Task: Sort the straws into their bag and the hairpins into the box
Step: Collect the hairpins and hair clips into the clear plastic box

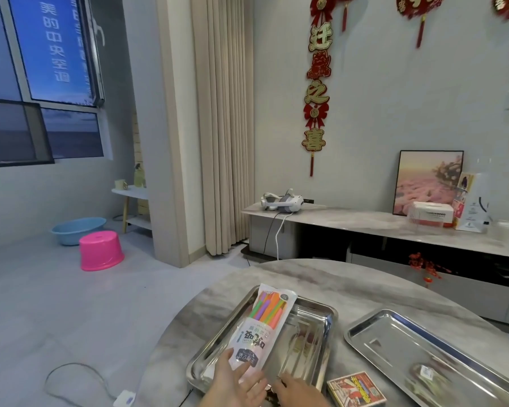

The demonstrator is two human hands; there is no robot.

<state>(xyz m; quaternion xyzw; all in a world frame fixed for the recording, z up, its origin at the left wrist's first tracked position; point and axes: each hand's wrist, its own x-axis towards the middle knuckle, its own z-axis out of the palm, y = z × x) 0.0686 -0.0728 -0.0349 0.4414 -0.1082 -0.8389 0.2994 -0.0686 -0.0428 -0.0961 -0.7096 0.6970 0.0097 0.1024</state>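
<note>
Straw bag [265, 327]: lies lengthwise in the left metal tray [315, 327], open end toward the person. Coloured straws [269, 309] are visible inside, in its far half.

Box [356, 389]: small, printed in red and yellow, on the surface [321, 277] between the two trays, just beside the right hand [299, 390].

Hairpins: not clearly seen. A small blurred item [426, 373] lies in the right tray [394, 342]; unidentified.

Step in hand (judged): the straw part, at the bag's mouth, either loading the last straws or closing it. Next move likely needs the mouth held steady by one hand while the other works, then attention to the hairpins and box.

Left hand [232, 380]: fingers [246, 370] fairly straight, spread moderately, resting on the bag's near end; no clear pinch.

Right hand: low at the frame edge, touching the tray's near rim area. Something dark lies at its fingertips; grip cannot be told.
</note>
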